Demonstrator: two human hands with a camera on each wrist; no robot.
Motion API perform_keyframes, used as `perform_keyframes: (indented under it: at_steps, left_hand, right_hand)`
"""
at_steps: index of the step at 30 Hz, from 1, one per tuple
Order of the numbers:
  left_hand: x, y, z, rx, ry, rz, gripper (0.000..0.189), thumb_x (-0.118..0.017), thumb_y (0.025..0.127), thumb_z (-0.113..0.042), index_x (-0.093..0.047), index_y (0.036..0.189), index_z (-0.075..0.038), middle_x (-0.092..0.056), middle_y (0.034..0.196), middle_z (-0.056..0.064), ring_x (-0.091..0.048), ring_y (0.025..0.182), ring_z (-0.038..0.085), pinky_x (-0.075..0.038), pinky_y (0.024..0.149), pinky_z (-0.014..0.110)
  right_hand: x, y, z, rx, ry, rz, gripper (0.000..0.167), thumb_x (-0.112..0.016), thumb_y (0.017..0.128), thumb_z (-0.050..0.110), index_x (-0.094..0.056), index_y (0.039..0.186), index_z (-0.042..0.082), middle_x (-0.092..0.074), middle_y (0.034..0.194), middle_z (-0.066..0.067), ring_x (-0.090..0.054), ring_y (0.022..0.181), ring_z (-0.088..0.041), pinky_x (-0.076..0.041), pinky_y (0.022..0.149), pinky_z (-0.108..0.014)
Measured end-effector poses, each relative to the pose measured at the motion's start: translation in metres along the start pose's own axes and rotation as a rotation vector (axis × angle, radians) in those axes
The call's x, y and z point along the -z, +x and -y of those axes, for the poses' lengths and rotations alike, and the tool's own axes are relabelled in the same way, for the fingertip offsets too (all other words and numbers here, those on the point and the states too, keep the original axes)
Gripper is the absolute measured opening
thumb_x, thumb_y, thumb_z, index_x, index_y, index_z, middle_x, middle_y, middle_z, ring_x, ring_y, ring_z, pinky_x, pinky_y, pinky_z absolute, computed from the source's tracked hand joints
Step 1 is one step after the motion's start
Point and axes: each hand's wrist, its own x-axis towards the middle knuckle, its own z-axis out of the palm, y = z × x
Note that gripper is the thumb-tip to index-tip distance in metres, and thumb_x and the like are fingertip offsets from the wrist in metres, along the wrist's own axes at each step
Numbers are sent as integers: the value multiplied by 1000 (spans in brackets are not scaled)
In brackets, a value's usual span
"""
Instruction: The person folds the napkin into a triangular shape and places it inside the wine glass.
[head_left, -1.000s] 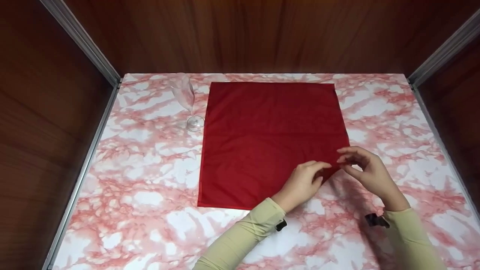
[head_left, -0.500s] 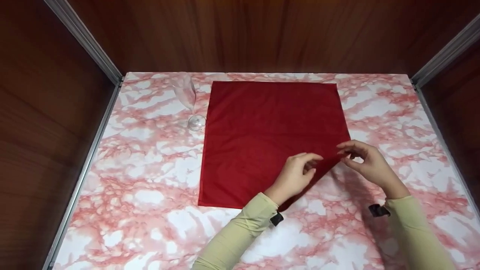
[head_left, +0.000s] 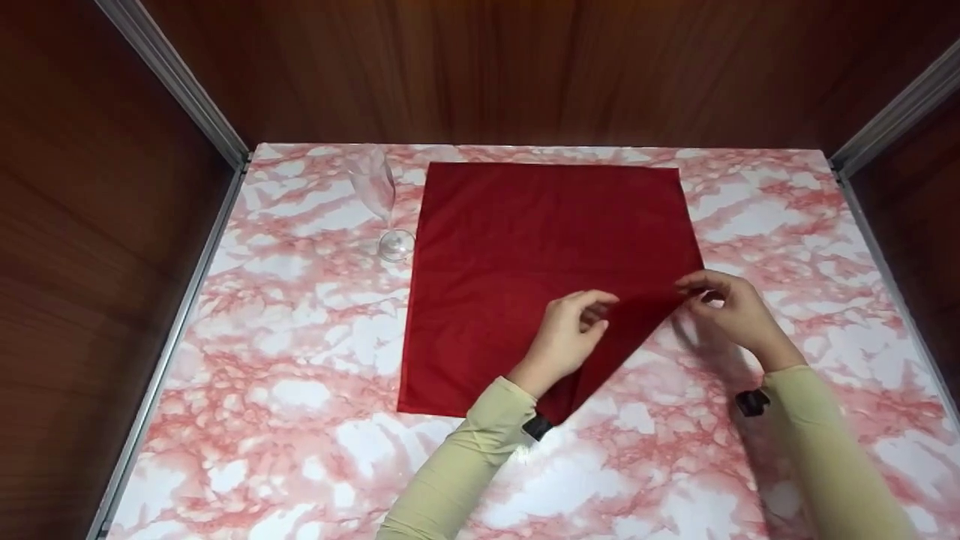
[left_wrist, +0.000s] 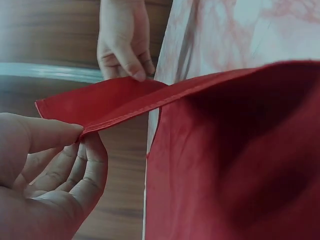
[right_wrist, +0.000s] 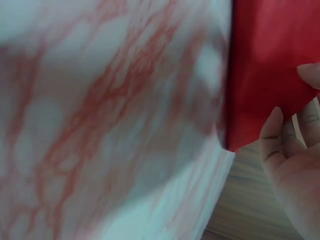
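Note:
A square red cloth napkin [head_left: 517, 232] lies spread on the table, its near right part raised between the hands. My left hand [head_left: 566, 334] is over the near half of the napkin. In the left wrist view, thumb and fingertips of the left hand [left_wrist: 55, 175] pinch the napkin's stitched edge [left_wrist: 150, 107]. At the right side, my right hand [head_left: 739, 311] pinches the edge between thumb and fingers. A loose corner [right_wrist: 235, 142] hangs beside the right hand [right_wrist: 295, 150] in the right wrist view. The lifted edge slants down to a near corner by the left wrist.
A clear stemmed glass [head_left: 373, 184] stands left of the napkin, its foot [head_left: 395, 245] close by the napkin's left edge. Dark wood panels [head_left: 487, 71] enclose the back and sides. The tabletop [head_left: 285, 450] has a red and white marbled pattern.
My left hand has moved left and away from the right hand, along the napkin's edge. My right hand has gone slightly farther back. More of the near right edge is now raised into a slant.

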Motion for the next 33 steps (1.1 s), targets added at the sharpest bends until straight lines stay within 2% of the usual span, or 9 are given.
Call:
perform_keyframes:
  at_steps: [3, 8, 10, 14, 18, 22, 28, 33]
  left_hand:
    - [9, 2, 3, 20, -13, -25, 31, -64, 84, 10, -68, 112, -3, -67, 98, 6, -65, 87, 18, -50, 70, 14]
    - [24, 6, 9, 51, -39, -71, 30, -65, 84, 9, -68, 111, -3, -68, 96, 8, -64, 82, 14, -51, 69, 17]
    - [29, 8, 12, 63, -48, -86, 29, -65, 84, 8, -68, 111, -2, -68, 95, 9, -64, 81, 13, -52, 69, 18]
    - [38, 9, 18, 95, -54, -109, 29, -66, 84, 9, -68, 111, -1, -68, 95, 10, -63, 81, 12, -52, 70, 19]
    - [45, 9, 22, 124, -49, -125, 29, -66, 83, 9, -69, 110, -3, -68, 95, 9, -63, 82, 11, -51, 72, 19]
    - [46, 10, 24, 141, -45, -123, 30, -66, 84, 9, -69, 110, -5, -68, 97, 11, -63, 84, 12, -50, 74, 19]
    - [47, 11, 29, 148, -67, -125, 31, -64, 82, 13, -69, 109, -2, -69, 89, 10, -65, 79, 14, -51, 72, 20]
    - [52, 10, 32, 153, -79, -132, 31, -63, 81, 15, -69, 107, -1, -69, 86, 6, -64, 77, 12, -51, 71, 21]
  right_hand:
    - [-1, 9, -5, -11, 14, -2, 23, -56, 84, -17, -63, 105, -14, -66, 96, -22, -62, 88, -16, -46, 73, -21]
    - [-2, 23, -12, -37, 6, -2, 22, -56, 85, -16, -62, 106, -15, -61, 99, -33, -59, 90, -33, -45, 74, -21]
    - [-3, 28, -14, -53, -7, -3, 22, -56, 84, -15, -61, 106, -15, -61, 100, -33, -59, 90, -32, -45, 74, -21]
    - [-5, 37, -18, -80, -22, -1, 20, -58, 85, -13, -62, 105, -14, -61, 100, -33, -60, 85, -20, -45, 73, -20]
    - [-5, 42, -19, -98, -17, 6, 17, -61, 88, -7, -63, 104, -13, -62, 99, -30, -59, 82, -16, -46, 66, -17]
    - [-2, 40, -18, -97, -39, 9, 14, -63, 89, -2, -65, 100, -11, -63, 95, -26, -60, 78, -17, -46, 58, -18]
    - [4, 33, -17, -89, -79, 34, 10, -65, 88, -4, -66, 96, -10, -64, 89, -23, -60, 76, -17, -46, 59, -17]
    - [7, 24, -30, -103, -102, 99, 9, -67, 87, 1, -68, 95, -3, -66, 88, -18, -60, 77, -15, -46, 61, -16]
